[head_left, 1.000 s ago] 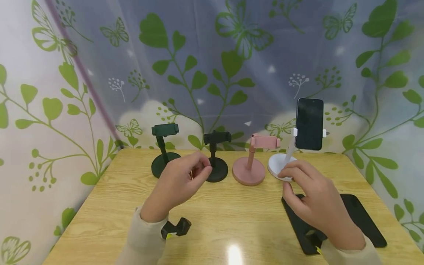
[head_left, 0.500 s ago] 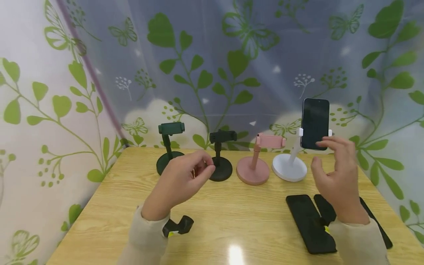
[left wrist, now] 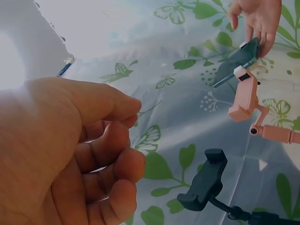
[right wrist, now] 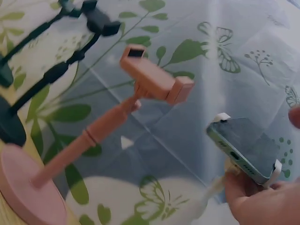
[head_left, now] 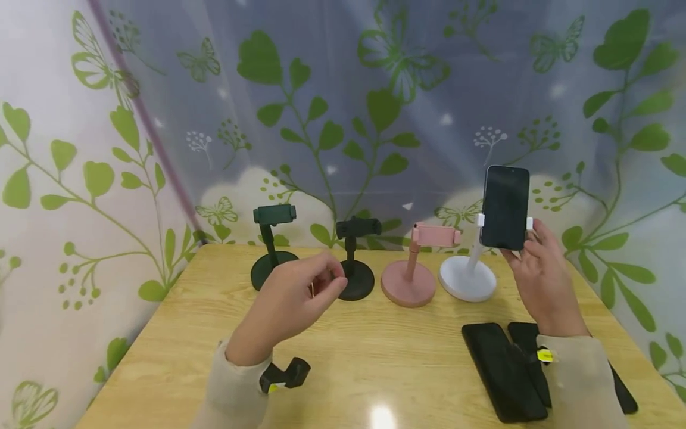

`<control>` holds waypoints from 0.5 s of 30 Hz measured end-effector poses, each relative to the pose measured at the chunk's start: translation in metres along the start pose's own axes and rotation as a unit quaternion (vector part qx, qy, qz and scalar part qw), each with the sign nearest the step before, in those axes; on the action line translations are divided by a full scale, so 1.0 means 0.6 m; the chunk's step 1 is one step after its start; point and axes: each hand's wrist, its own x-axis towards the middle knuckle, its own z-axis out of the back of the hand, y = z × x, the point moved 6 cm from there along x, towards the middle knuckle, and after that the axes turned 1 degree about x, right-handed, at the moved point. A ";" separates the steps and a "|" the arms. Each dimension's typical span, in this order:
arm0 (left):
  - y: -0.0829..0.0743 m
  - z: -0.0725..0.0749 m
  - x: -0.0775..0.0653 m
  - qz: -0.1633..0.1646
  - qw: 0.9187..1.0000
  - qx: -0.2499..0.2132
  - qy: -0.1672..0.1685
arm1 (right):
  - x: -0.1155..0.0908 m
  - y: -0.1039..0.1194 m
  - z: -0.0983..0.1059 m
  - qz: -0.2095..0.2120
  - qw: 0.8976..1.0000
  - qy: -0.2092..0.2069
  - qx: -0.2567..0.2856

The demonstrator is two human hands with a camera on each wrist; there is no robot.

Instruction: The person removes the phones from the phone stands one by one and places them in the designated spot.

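Note:
A dark phone (head_left: 506,208) stands upright in the clamp of a white phone stand (head_left: 467,279). At the phone's lower right corner, my right hand (head_left: 543,283) grips around the clamp, with some digits hidden behind the phone. The right wrist view shows one digit reaching behind the phone (right wrist: 248,145), beside the stand's arm. My left hand (head_left: 292,298) hovers in front of a black phone stand (head_left: 351,253), its fingers loosely curled. In the left wrist view the left hand (left wrist: 89,150) holds nothing.
A pink phone stand (head_left: 409,283) and a dark green phone stand (head_left: 270,244) share the row at the table's back edge. Several black phones (head_left: 501,369) lie at the front right of the wooden table (head_left: 375,345). A patterned curtain (head_left: 343,119) hangs behind.
My right hand has risen from the white stand's base to the phone's lower right corner and clamp. My left hand has stayed in about the same place.

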 end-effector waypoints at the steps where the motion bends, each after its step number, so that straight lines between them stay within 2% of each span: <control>1: -0.001 0.000 -0.002 0.001 1.000 -0.003 0.001 | -0.001 0.000 0.002 0.005 1.000 -0.007 0.021; 3: -0.003 0.001 -0.003 0.001 1.000 -0.011 0.004 | -0.002 -0.001 0.006 0.011 0.998 -0.033 0.058; 6: -0.005 0.000 -0.002 -0.002 1.000 -0.020 0.008 | -0.006 0.001 0.015 0.009 0.993 -0.096 0.062; 9: -0.006 -0.002 -0.001 -0.004 1.000 -0.020 0.009 | -0.011 -0.001 0.019 -0.017 0.990 -0.139 -0.026; 12: -0.005 -0.004 0.000 -0.006 1.000 -0.018 0.011 | -0.014 0.000 0.019 -0.030 0.980 -0.165 -0.110; 15: -0.004 -0.009 0.000 -0.007 1.000 -0.017 0.017 | -0.018 0.004 0.019 -0.019 0.973 -0.178 -0.147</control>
